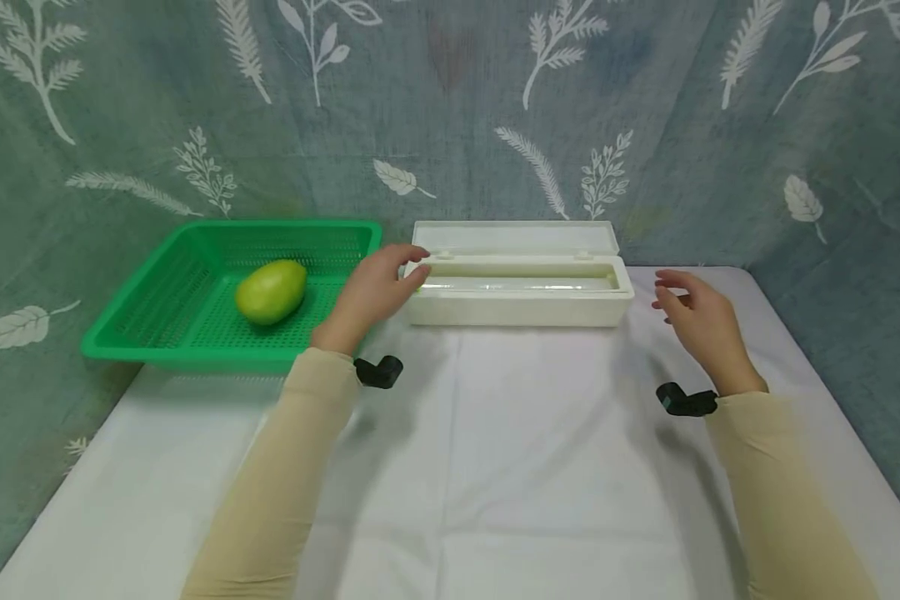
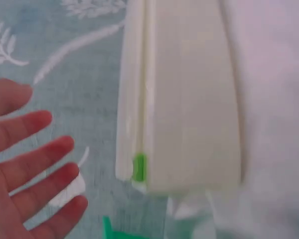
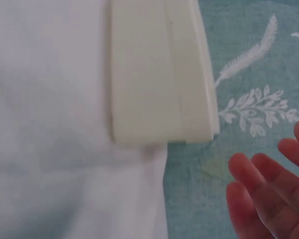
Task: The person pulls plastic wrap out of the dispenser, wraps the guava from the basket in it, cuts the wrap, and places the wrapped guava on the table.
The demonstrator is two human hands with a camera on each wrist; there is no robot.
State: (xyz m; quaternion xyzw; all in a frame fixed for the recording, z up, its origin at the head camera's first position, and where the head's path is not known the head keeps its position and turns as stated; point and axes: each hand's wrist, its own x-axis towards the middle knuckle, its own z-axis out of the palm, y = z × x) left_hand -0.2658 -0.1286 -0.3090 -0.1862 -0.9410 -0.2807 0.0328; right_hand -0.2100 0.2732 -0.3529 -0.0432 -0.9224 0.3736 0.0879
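Observation:
A long white plastic wrap dispenser box [image 1: 517, 312] stands at the back of the table. Its hinged lid [image 1: 517, 237] is tipped back, and a shiny clear roll [image 1: 510, 284] shows inside. Beside the box's left end is my left hand [image 1: 375, 287], its fingertips overlapping that end in the head view. In the left wrist view those fingers are spread with nothing in them, and a small green piece [image 2: 139, 167] sits at the box's end. My right hand [image 1: 705, 327] hovers apart from the right end, fingers loosely bent and empty.
A green plastic basket [image 1: 120, 343] stands to the left, partly hidden by my left hand, with a green mango [image 1: 272, 292] in it. White cloth [image 1: 525, 467] covers the table. Leaf-patterned fabric [image 1: 450, 125] hangs right behind the box and basket.

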